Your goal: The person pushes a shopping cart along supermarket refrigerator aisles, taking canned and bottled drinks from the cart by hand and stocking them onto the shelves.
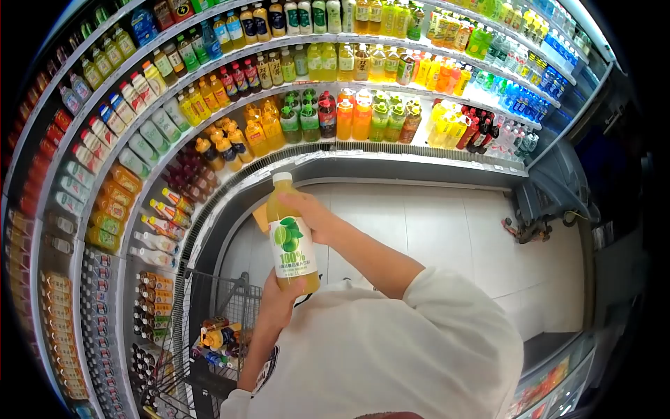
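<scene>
A large juice bottle (294, 244) with a white cap, yellow-green contents and a white label showing green fruit and "100%" is held nearly upright in front of me, label towards the camera. My right hand (307, 213) is closed round its upper part, just below the neck. Beneath it, my left hand (280, 297) grips the base, with the thumb showing on the front. The far-side fingers of both hands are partly hidden by the bottle.
A wire shopping cart (234, 297) stands at the lower left with packaged goods (220, 336) inside. Curved shelves (279, 150) full of bottled drinks wrap round the left and front. A grey machine on wheels (551, 188) stands at the right on the tiled floor (433, 223).
</scene>
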Motion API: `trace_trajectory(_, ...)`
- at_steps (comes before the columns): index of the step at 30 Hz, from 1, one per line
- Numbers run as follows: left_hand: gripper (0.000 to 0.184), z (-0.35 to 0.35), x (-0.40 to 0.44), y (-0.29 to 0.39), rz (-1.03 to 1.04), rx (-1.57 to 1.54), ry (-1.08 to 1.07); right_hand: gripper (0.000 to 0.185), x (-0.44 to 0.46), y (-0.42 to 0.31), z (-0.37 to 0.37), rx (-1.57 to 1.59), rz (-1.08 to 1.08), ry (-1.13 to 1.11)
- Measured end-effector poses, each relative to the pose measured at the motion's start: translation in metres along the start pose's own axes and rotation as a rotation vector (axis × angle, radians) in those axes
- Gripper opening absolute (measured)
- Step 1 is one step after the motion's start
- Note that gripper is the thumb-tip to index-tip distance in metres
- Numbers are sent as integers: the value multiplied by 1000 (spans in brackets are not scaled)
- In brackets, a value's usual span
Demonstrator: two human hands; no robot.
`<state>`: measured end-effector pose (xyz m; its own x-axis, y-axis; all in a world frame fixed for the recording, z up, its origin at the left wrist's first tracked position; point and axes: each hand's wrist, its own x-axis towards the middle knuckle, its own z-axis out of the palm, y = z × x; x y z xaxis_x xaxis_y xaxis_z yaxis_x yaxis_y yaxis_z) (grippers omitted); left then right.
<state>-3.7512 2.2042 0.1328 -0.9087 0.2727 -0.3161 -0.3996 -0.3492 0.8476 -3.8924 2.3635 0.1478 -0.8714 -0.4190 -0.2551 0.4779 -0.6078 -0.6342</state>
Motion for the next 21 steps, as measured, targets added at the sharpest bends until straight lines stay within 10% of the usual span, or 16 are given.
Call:
trace_trajectory(8,57,-12,-8,-18,3,-78,86,71,7,21,0,62,179,-39)
trace_trajectory(21,74,-33,-56,-21,81,-15,349,65,15,80,44,-45,431,-190)
